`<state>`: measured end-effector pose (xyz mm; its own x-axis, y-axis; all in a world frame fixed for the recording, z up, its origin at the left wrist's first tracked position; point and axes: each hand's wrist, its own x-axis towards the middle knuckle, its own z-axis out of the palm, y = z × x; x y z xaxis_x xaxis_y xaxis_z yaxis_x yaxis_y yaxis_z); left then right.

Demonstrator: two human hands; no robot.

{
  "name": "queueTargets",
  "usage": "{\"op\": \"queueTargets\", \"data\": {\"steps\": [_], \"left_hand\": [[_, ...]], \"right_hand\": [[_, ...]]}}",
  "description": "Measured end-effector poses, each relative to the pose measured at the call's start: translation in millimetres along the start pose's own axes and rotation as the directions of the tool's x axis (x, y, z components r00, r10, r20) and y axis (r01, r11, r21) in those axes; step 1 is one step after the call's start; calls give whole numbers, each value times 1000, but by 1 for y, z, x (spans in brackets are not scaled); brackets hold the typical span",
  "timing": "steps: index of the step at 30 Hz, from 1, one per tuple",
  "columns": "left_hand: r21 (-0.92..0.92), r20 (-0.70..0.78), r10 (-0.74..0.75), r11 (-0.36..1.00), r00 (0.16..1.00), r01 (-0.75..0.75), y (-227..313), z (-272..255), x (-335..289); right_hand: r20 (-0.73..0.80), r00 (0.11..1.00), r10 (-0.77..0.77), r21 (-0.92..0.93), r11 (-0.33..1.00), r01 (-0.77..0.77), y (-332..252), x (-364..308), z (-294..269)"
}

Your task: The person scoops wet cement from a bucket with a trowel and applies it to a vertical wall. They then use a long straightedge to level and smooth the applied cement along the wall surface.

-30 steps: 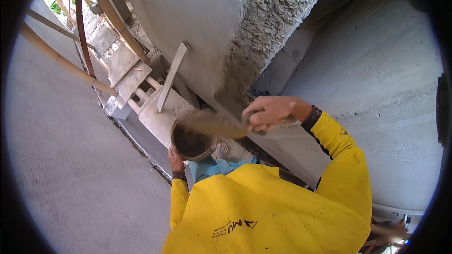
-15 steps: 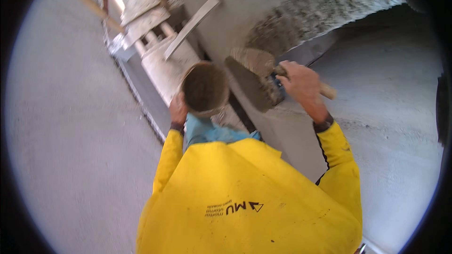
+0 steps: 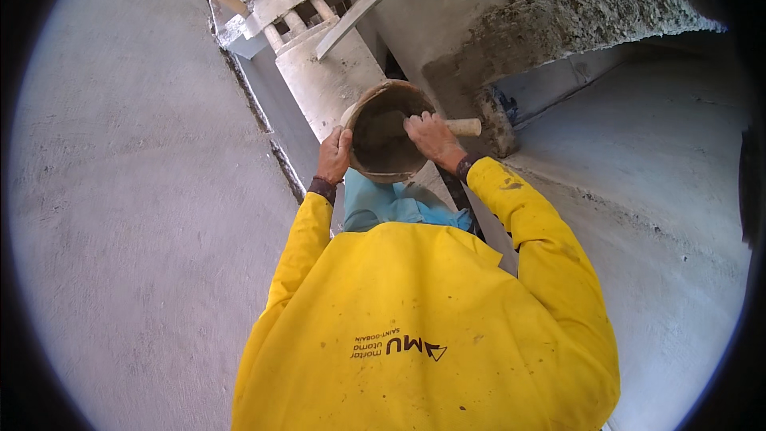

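My left hand [image 3: 334, 156] grips the left rim of a round mortar bucket [image 3: 369, 166], holding it tilted so that its inside faces up at me. Grey-brown mortar coats the inner wall. Over the bucket's right side, my right hand [image 3: 433, 140] is closed round the wooden handle of a trowel [image 3: 464, 127]. The handle's end sticks out to the right of my fist. The trowel's blade dips into the bucket and can hardly be told from the mortar there.
Ahead lies a narrow plank walkway [image 3: 331, 72] with a pale wooden batten [image 3: 371, 4] slanting over it. A grey plastered wall [image 3: 152, 191] rises on the left. At right, rough wet mortar [image 3: 550, 20] edges an opening beside a smooth wall [image 3: 638, 152].
My right hand has brought the trowel from the mortared edge at right leftward into the bucket. The view has shifted, and the bucket now appears further right and slightly higher.
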<state>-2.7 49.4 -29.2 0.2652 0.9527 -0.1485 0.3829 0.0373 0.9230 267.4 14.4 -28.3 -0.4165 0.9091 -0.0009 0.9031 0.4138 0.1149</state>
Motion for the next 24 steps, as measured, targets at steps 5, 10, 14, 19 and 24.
{"op": "queueTargets", "data": {"steps": [5, 10, 14, 19, 24], "left_hand": [[39, -8, -14, 999, 1000, 14, 14, -8, -4], [75, -44, -77, 994, 996, 80, -11, 0, 1], [-33, -95, -24, 999, 995, 21, -11, 7, 12], [-34, -15, 11, 999, 1000, -11, -6, 1, 19], [-1, 65, -19, 1000, 998, 19, 0, -5, 18]], "right_hand": [[32, 998, -62, 143, 988, 56, -25, -15, -18], [64, 989, 130, -69, 990, -125, 7, -1, -52], [128, 942, 312, -262, 926, -271, 29, 17, -41], [34, 958, 286, -257, 928, -268, 14, 29, -22], [3, 994, 106, -235, 967, -102, -53, 15, -30]]}}
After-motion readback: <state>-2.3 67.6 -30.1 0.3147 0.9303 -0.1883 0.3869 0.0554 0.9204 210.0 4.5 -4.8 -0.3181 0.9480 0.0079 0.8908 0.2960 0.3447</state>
